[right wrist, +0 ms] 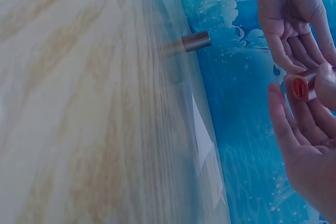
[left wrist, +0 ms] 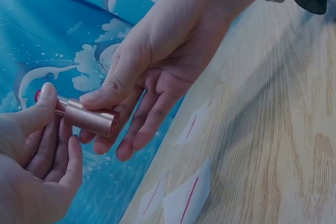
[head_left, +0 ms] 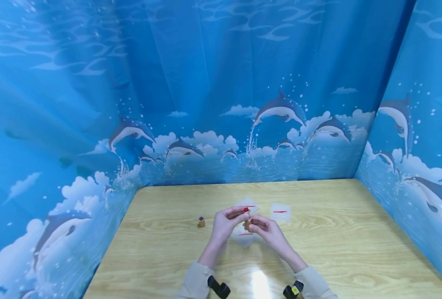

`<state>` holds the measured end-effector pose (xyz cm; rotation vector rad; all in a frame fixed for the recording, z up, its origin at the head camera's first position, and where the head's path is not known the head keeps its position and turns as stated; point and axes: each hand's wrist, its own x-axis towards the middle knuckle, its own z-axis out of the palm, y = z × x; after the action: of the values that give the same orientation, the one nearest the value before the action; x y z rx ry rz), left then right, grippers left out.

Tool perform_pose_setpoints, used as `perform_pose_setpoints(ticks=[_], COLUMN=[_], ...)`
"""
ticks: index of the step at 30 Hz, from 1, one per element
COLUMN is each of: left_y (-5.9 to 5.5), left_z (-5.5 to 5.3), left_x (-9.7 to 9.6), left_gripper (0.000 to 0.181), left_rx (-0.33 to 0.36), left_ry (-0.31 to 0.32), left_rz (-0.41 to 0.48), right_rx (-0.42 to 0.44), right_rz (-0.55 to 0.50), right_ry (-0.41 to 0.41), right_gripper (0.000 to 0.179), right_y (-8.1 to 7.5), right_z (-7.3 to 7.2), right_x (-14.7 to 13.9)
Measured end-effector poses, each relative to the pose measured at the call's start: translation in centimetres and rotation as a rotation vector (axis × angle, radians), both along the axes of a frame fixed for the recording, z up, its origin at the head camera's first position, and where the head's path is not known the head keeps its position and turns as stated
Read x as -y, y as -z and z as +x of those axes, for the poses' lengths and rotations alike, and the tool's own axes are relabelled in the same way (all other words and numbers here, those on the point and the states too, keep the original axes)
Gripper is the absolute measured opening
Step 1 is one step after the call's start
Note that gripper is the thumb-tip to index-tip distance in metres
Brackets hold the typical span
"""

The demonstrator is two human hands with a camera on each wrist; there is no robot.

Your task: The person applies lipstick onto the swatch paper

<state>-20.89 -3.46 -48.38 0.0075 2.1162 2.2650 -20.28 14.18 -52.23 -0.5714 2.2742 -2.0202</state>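
Observation:
A rose-gold lipstick is held between both hands above the table, its red tip pointing away from the body. My right hand grips the wider tube with thumb and fingers. My left hand pinches the slimmer end near the red tip, its thumb overlapping that part in the left wrist view. The base of the lipstick, with a red label, faces the right wrist camera. Beneath the hands are white paper pieces with red strokes, partly hidden by the fingers.
Left of the hands, a small rose-gold cap stands upright with a dark top. Another white paper with a red stroke lies to the right. The wooden table is bordered by a blue dolphin curtain.

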Motion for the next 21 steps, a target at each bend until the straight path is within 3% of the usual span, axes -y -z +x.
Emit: perform_pose_setpoints(ticks=[3, 9, 14, 17, 21], left_y=[0.0, 0.0, -0.1, -0.2, -0.1], left_z=[-0.1, -0.1, 0.0, 0.0, -0.1], left_x=[0.1, -0.1, -0.2, -0.1, 0.1], left_gripper=[0.031, 0.029, 0.03, 0.03, 0.03], left_rx=[0.01, -0.006, -0.021, -0.017, -0.013], left_ry=[0.006, -0.006, -0.023, -0.029, -0.029], left_rz=[-0.015, -0.011, 0.005, 0.001, -0.001], right_rx=[-0.001, 0.068, 0.065, 0.06, 0.056], right_rz=[0.006, -0.002, -0.025, -0.022, -0.017], right_ry=[-0.023, 0.13, 0.219, 0.205, 0.109], right_gripper=[0.037, 0.027, 0.022, 0.025, 0.032], right_y=[0.1, -0.3, -0.6, -0.5, -0.3], right_z=[-0.1, 0.1, 0.3, 0.3, 0.1], right_x=[-0.2, 0.5, 1.2, 1.2, 0.7])
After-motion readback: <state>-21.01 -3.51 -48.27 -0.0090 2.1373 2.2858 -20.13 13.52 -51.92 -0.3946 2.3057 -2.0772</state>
